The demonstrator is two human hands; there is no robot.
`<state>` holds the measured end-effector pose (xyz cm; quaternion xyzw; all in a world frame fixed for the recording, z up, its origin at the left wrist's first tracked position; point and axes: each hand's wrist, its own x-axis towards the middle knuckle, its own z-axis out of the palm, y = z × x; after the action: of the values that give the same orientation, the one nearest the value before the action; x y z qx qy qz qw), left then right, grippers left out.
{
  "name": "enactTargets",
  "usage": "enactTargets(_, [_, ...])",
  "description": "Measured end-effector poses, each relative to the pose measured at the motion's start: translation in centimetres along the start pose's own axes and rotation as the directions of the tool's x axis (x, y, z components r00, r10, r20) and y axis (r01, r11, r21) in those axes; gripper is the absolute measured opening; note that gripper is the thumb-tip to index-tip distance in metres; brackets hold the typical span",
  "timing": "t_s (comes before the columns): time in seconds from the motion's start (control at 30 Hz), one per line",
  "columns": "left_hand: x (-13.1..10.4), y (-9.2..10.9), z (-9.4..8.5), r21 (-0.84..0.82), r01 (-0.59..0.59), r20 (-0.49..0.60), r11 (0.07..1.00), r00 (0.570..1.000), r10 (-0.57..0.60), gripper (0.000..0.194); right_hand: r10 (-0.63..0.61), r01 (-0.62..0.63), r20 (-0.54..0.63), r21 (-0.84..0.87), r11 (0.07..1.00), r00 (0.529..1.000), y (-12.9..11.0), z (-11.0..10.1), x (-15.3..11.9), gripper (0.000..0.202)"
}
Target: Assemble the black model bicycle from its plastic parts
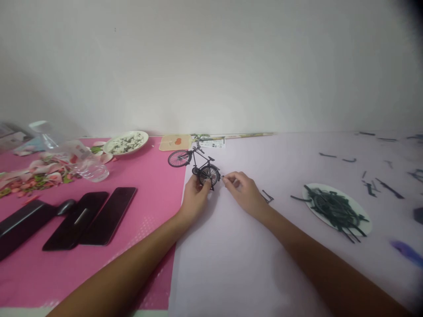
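- Head view: a small black bike (201, 167) is held up over the middle of the worktop (238, 264), tilted, just where the pink part meets the white part.
- Its front wheel (179, 158) points to the left edge of the worktop, and its back wheel (209, 175) is nearest to both hands.
- Left hand (192, 198): the fingers are gripping the bike low down, with the thumb against the back wheel.
- Right hand (243, 190): the fingers are pinched closed right by the back end of the bike. What is between the tips is too small to tell.
- One little dark part (267, 197) lies just beside the right wrist.
- Toward the right edge of the worktop sits a white plate (368, 227) with a heap of black parts (335, 209) on it, some poking over its rim.
- More loose dark bits (390, 188) lie near the back right corner, and a purple thing (407, 253) is at the right edge.
- Near the back edge are a yellow card (175, 142) and a dish (146, 140) of pale bits.
- Toward the left edge are a clear bottle (90, 166), pink and green scraps (39, 176) and two flat black phones (110, 215).
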<state>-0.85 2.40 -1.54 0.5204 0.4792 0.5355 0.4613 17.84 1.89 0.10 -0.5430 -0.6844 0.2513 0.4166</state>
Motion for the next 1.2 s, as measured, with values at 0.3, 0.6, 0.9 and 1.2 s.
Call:
enactTargets(0.3, [0.0, -0.2, -0.1, -0.008, -0.012, 0.005, 1.000, 1.000, 0.012, 0.024, -0.016, 0.016, -0.012, -0.003, 1.000, 1.000, 0.0, 0.0, 0.0, 0.019])
enactTargets(0.6, [0.1, -0.4, -0.1, -0.037, -0.002, 0.005, 0.999, 1.000, 0.002, 0.026, -0.035, 0.035, -0.004, -0.003, 0.999, 0.999, 0.0, 0.0, 0.0, 0.019])
enactTargets(0.9, [-0.2, 0.3, 0.0, -0.052, -0.001, 0.032, 0.999, 0.999, 0.002, 0.027, -0.029, 0.030, 0.011, -0.027, 0.999, 1.000, -0.3, -0.3, 0.2, 0.017])
enactTargets(1.2, [-0.3, 0.6, 0.0, -0.018, 0.009, 0.032, 1.000, 0.999, -0.008, 0.025, 0.079, -0.095, 0.088, 0.195, 0.976, 0.993, -0.8, -0.2, -0.5, 0.019])
